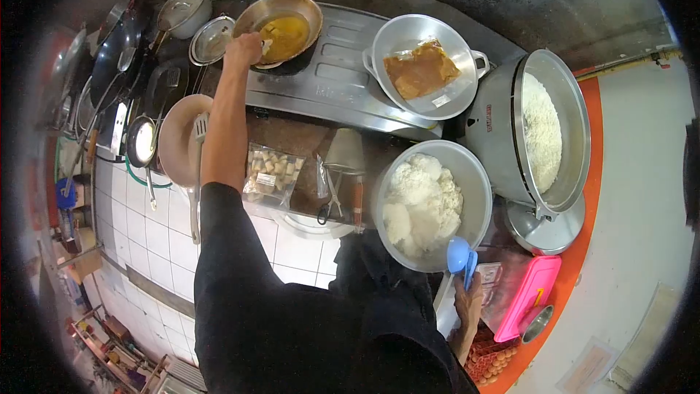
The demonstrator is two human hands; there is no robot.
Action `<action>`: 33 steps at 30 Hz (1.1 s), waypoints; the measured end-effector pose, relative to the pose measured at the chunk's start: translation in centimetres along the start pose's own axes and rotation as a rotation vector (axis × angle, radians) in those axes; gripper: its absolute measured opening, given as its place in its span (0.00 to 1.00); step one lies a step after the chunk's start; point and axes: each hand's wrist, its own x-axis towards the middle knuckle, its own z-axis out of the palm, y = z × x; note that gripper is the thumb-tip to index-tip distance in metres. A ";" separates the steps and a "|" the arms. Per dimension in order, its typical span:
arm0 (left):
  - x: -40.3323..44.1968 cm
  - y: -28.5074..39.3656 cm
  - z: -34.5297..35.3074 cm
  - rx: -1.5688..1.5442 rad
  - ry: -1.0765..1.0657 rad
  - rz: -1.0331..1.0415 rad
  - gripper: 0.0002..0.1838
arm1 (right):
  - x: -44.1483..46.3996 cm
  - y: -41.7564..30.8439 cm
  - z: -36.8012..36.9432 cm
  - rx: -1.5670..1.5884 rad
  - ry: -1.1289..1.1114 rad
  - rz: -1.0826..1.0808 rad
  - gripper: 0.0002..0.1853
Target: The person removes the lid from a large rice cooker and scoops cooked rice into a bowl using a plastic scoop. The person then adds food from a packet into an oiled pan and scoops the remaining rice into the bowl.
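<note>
At the upper left, my left hand is closed over the edge of a round metal wok that has yellow oil and some pieces in it. What its fingers grip is too small to make out. At the lower right my right hand holds the handle of a blue scoop. The scoop is at the near rim of a large metal bowl with white rice and white powder-like heaps inside. Beyond the bowl, a two-handled pan holds a bag of brown sauce.
A large rice pot stands at the right, near a pink-lidded container. A bag of cubes, scissors and a beige pan lie along the near side. Strainers sit left of the wok.
</note>
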 end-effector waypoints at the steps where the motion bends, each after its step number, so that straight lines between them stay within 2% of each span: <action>1: 1.0 -0.6 1.3 0.001 0.003 -0.004 0.14 | 0.1 -0.3 0.1 -0.006 0.008 -0.022 0.17; 3: 2.0 -0.9 3.3 -0.045 0.038 0.038 0.18 | 0.5 0.4 0.4 -0.012 0.013 -0.064 0.18; 7: 1.6 -0.1 3.1 -0.036 0.111 0.045 0.14 | -0.1 -0.2 0.1 -0.017 0.070 -0.157 0.18; 9: 1.3 0.2 1.5 0.068 0.046 0.022 0.15 | 0.0 0.4 0.1 0.006 0.066 -0.114 0.18; 11: 0.9 0.0 1.0 0.072 0.071 0.047 0.15 | -0.3 0.5 0.3 0.033 0.063 -0.066 0.18; 16: 0.6 1.2 1.0 0.108 0.071 0.040 0.15 | -0.6 -0.7 0.1 -0.033 0.026 -0.127 0.15; 19: 0.0 2.1 0.1 0.113 -0.003 0.055 0.16 | -0.9 -1.5 0.0 -0.012 0.020 -0.170 0.15; 25: -1.0 1.1 -1.7 0.035 0.089 0.147 0.17 | -0.9 -1.2 0.1 -0.014 0.029 -0.188 0.14; 27: -2.5 0.7 -4.1 -0.107 0.097 0.054 0.17 | -0.8 -0.8 0.0 -0.020 0.025 -0.158 0.14; 29: -2.5 -3.1 -2.4 -0.302 0.315 0.192 0.18 | -0.5 -0.5 -0.3 -0.023 0.021 -0.132 0.13; 31: -11.8 -1.0 -7.9 -0.527 0.434 0.018 0.20 | -0.4 -0.3 -0.9 0.065 0.006 -0.097 0.13; 33: -17.8 -0.8 -8.2 -0.597 0.631 -0.134 0.24 | -0.6 -1.6 -1.6 0.060 0.034 -0.122 0.13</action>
